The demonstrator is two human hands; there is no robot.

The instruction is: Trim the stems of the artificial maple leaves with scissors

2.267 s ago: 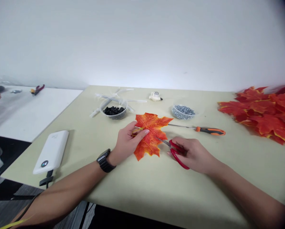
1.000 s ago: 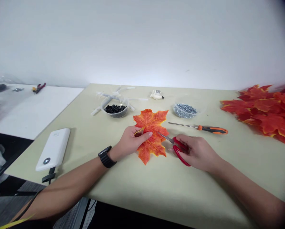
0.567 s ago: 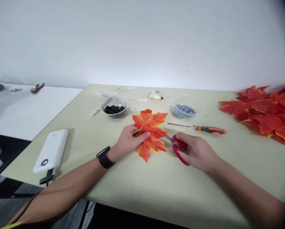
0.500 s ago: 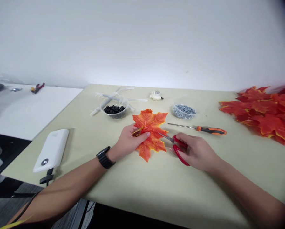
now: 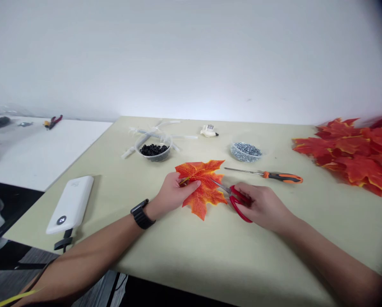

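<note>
Over the middle of the table, my left hand (image 5: 174, 192) pinches an orange-red artificial maple leaf (image 5: 204, 194) by its stem side, thumb on top. My right hand (image 5: 262, 207) has its fingers in the red handles of a pair of scissors (image 5: 238, 204). The scissors' blades point left and their tips meet the leaf near its centre; whether they are cutting into it I cannot tell. Behind the right hand lies a screwdriver (image 5: 282, 176) with an orange and black handle.
A tub of black parts (image 5: 154, 151) and a tub of small silvery parts (image 5: 246, 152) stand farther back, with clear plastic strips (image 5: 182, 137) and a small white device (image 5: 209, 131). More leaves (image 5: 353, 153) are heaped at right. A white power bank (image 5: 71, 204) lies left.
The leaf has tilted, its upper lobes now lower and flatter. The scissors have shifted slightly left, and their handles are closer together. Both hands keep their hold.
</note>
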